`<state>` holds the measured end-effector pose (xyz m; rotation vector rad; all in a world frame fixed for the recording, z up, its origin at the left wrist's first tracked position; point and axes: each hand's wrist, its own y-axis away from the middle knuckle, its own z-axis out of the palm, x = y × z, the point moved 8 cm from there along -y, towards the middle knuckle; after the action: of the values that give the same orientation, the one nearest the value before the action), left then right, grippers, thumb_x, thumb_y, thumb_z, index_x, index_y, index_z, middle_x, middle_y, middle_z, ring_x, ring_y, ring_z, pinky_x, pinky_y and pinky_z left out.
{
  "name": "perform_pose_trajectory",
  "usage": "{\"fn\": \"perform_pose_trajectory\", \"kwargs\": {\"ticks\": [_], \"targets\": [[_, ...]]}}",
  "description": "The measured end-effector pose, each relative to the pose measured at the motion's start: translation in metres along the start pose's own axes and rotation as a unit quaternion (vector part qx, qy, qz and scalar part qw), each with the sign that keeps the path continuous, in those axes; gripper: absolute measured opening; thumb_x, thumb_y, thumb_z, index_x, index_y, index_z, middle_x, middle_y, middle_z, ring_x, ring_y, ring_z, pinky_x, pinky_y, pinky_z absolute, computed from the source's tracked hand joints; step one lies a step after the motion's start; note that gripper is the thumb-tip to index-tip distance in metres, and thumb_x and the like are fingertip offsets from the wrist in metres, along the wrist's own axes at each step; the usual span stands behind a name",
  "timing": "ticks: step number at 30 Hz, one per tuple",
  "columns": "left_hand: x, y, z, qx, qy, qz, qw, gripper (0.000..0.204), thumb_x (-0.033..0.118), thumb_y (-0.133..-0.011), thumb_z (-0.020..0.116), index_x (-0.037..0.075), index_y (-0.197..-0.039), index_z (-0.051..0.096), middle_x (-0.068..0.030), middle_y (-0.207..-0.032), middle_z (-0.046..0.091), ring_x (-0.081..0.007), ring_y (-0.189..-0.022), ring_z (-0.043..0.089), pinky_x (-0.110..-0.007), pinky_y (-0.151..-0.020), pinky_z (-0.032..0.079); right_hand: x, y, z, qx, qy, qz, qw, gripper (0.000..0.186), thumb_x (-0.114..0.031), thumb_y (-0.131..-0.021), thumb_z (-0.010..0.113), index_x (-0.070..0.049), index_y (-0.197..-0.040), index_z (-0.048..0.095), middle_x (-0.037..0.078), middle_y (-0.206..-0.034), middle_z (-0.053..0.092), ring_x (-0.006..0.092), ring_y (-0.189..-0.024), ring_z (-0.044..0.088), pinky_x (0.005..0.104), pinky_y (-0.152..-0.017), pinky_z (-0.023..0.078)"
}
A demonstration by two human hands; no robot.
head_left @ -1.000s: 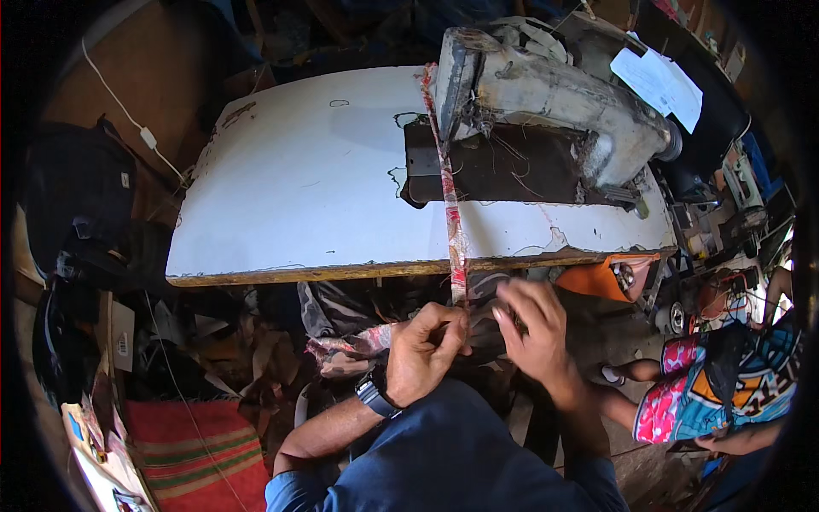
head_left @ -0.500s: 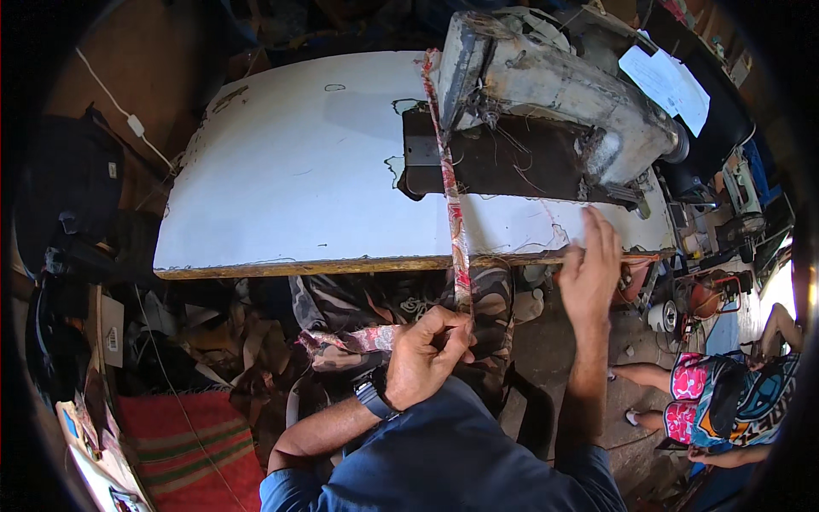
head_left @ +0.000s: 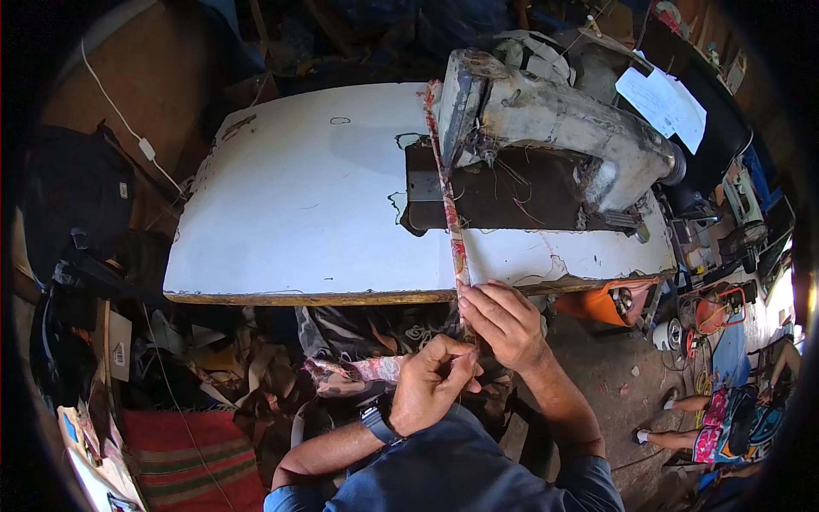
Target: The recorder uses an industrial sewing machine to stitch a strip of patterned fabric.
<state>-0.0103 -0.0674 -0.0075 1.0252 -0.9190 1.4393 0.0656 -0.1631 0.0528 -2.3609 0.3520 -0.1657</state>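
A narrow red and white patterned fabric strip point(head_left: 452, 213) runs under the head of a worn grey sewing machine point(head_left: 537, 111) and over the table's front edge toward me. Below that edge, my left hand point(head_left: 435, 375) is closed on the near part of the strip, thumb and fingers pinched together. More of the same cloth trails left from this hand across my lap. My right hand point(head_left: 503, 324) lies at the strip just off the table edge, its fingers closed against it; the fingertips are partly hidden.
The machine stands on a white table point(head_left: 273, 205) with a chipped edge. A white paper point(head_left: 663, 102) hangs at the back right. An orange container point(head_left: 597, 305) sits below the table's right side. Another person point(head_left: 721, 422) is at the far right, and a red striped cloth point(head_left: 188, 452) lies lower left.
My right hand has come left and down from beside the table edge to the strip. The left hand keeps its pinch, and the view has tilted slightly.
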Motion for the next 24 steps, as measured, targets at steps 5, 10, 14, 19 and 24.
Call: {"fn": "perform_pose_trajectory", "kwargs": {"ticks": [5, 10, 14, 19, 24], "targets": [[0.074, -0.04, -0.016, -0.062, -0.361, 0.103, 0.925, 0.028, 0.03, -0.101, 0.07, 0.003, -0.108, 0.073, -0.0177, -0.08, 0.074, -0.0335, -0.069, 0.075, -0.04, -0.063, 0.058, 0.005, 0.011, 0.0, -0.033, -0.041, 0.071, 0.996, 0.02, -0.006, -0.081, 0.078, -0.002, -0.101, 0.077, 0.009, -0.119, 0.073, 0.0232, -0.107, 0.068, 0.0373, -0.091, 0.06], [0.087, -0.224, -0.089, 0.051, -0.485, 0.156, 0.859, 0.031, 0.03, -0.104, 0.061, 0.002, -0.105, 0.074, -0.0164, -0.085, 0.075, -0.0284, -0.077, 0.073, -0.04, -0.072, 0.055, 0.009, 0.012, -0.004, 0.017, -0.083, 0.102, 0.991, 0.024, 0.004, -0.074, 0.078, 0.001, -0.097, 0.077, 0.01, -0.109, 0.077, 0.0265, -0.099, 0.072, 0.039, -0.085, 0.06], [0.069, -0.327, -0.111, 0.042, -0.619, 0.111, 0.776, 0.042, 0.052, -0.09, 0.069, 0.019, -0.111, 0.082, -0.0204, -0.114, 0.075, -0.0425, -0.11, 0.067, -0.05, -0.098, 0.051, 0.008, 0.011, -0.001, 0.023, -0.091, 0.108, 0.99, 0.022, 0.004, -0.075, 0.078, 0.001, -0.097, 0.077, 0.009, -0.111, 0.077, 0.0265, -0.099, 0.072, 0.0385, -0.085, 0.06], [0.047, -0.355, -0.099, -0.043, -0.624, 0.037, 0.779, 0.039, 0.047, -0.078, 0.077, 0.024, -0.108, 0.083, -0.0118, -0.124, 0.074, -0.042, -0.122, 0.06, -0.055, -0.102, 0.045, 0.016, 0.014, -0.003, 0.013, -0.094, 0.125, 0.988, 0.022, 0.004, -0.075, 0.078, 0.001, -0.097, 0.077, 0.009, -0.114, 0.077, 0.0266, -0.1, 0.072, 0.0385, -0.085, 0.06], [0.047, -0.333, -0.093, 0.046, -0.616, 0.154, 0.771, 0.024, 0.028, -0.079, 0.076, 0.016, -0.1, 0.082, -0.0141, -0.12, 0.071, -0.0397, -0.117, 0.059, -0.054, -0.098, 0.045, 0.02, 0.019, 0.002, -0.016, -0.091, 0.119, 0.989, 0.025, 0.003, -0.077, 0.078, 0.002, -0.102, 0.076, 0.009, -0.118, 0.075, 0.0255, -0.105, 0.07, 0.0386, -0.088, 0.06]]}}
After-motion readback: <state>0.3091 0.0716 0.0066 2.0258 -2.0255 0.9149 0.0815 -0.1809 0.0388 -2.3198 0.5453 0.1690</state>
